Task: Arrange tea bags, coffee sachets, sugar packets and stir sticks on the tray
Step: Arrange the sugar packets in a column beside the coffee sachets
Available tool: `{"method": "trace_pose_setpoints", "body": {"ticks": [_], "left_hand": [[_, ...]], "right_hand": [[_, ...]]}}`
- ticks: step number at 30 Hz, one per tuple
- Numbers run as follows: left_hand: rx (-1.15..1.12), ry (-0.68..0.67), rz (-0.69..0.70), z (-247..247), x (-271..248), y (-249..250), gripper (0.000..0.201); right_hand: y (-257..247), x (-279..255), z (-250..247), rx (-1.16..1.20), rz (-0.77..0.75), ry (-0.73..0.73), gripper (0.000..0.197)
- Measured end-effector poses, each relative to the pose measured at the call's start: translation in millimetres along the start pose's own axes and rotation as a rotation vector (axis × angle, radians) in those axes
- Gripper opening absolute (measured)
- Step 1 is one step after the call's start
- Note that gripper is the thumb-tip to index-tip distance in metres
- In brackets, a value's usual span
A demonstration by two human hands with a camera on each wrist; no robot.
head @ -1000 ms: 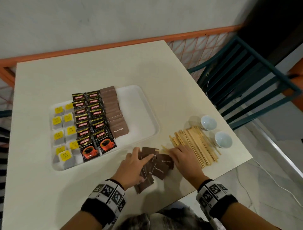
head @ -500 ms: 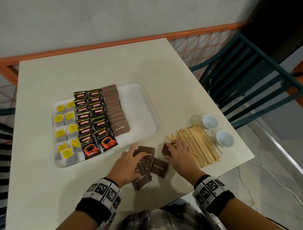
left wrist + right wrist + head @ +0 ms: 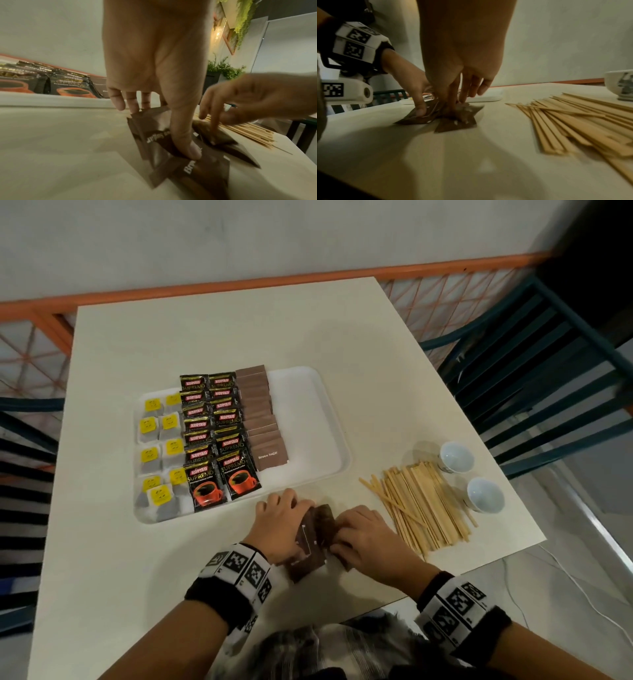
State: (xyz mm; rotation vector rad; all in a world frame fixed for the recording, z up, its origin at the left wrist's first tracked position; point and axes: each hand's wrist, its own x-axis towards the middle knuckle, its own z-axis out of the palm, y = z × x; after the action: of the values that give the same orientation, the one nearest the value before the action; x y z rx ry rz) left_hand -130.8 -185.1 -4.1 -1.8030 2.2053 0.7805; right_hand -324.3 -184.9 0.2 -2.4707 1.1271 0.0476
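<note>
Loose brown sugar packets [image 3: 317, 537] lie in an overlapping pile on the table near its front edge. My left hand [image 3: 287, 518] holds the pile's left side, thumb pressing on top [image 3: 187, 148] and fingers at the far edge. From the right, my right hand [image 3: 356, 534] presses straight fingers [image 3: 453, 102] onto the packets. On the white tray [image 3: 308, 412] sit tea bags [image 3: 157, 440] with yellow tags, black coffee sachets [image 3: 219, 436] and a row of sugar packets [image 3: 262, 419]. Wooden stir sticks [image 3: 423, 501] lie in a heap right of my hands.
Two small white cups [image 3: 456, 457] [image 3: 484, 494] stand beside the sticks near the table's right edge. The tray's right third is bare. Teal chair backs stand right [image 3: 534, 378] and left of the table, with an orange railing behind.
Both hands have drawn together. The scattered sugar packets are now bunched into one pile between them, and my right hand has come left, away from the stir sticks.
</note>
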Motion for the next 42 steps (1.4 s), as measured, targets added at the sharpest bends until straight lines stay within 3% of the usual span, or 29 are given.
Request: {"method": "trace_pose_setpoints", "body": {"ticks": [2, 5, 10, 13, 15, 20, 25, 29, 32, 34, 38, 40, 42], "left_hand": [[-0.052, -0.009, -0.022, 0, -1, 0, 0.077], [-0.133, 0.000, -0.032, 2, -2, 0, 0.072], [-0.365, 0.015, -0.022, 5, -10, -4, 0.054], [-0.489, 0.049, -0.082, 6, -15, -11, 0.051], [-0.534, 0.072, -0.085, 7, -16, -14, 0.051], [-0.750, 0.145, -0.113, 10, -23, -25, 0.042], [-1.097, 0.164, -0.254, 4, -33, -36, 0.035], [-1.351, 0.190, -0.306, -3, -36, -39, 0.038], [-1.451, 0.262, -0.326, -2, -37, -41, 0.042], [-1.490, 0.310, -0.321, -3, -37, -42, 0.038], [-1.567, 0.390, -0.267, -12, -40, -47, 0.031], [-1.618, 0.407, -0.219, -19, -42, -50, 0.032], [-1.710, 0.397, -0.165, -27, -46, -54, 0.037]], "right_hand": [[2, -2, 4, 0.048, 0.058, -0.063, 0.039], [3, 1, 4, 0.082, 0.186, -0.062, 0.027], [6, 9, -8, 0.011, 0.359, -0.152, 0.073], [7, 11, -9, 0.059, 0.362, -0.225, 0.085], [4, 11, -6, 0.060, 0.335, -0.279, 0.084], [-4, 11, 2, 0.132, 0.316, -0.302, 0.060], [-8, 10, -1, 0.025, 0.263, -0.220, 0.053], [-9, 20, -12, -0.015, 0.245, -0.159, 0.037], [-8, 36, -28, 0.070, 0.291, -0.105, 0.016], [-12, 46, -41, 0.198, 0.335, 0.021, 0.006], [-43, 62, -61, 0.413, 0.209, 0.334, 0.013], [-63, 67, -62, 0.401, 0.042, 0.378, 0.024], [-76, 71, -54, 0.347, -0.087, 0.317, 0.035]]}}
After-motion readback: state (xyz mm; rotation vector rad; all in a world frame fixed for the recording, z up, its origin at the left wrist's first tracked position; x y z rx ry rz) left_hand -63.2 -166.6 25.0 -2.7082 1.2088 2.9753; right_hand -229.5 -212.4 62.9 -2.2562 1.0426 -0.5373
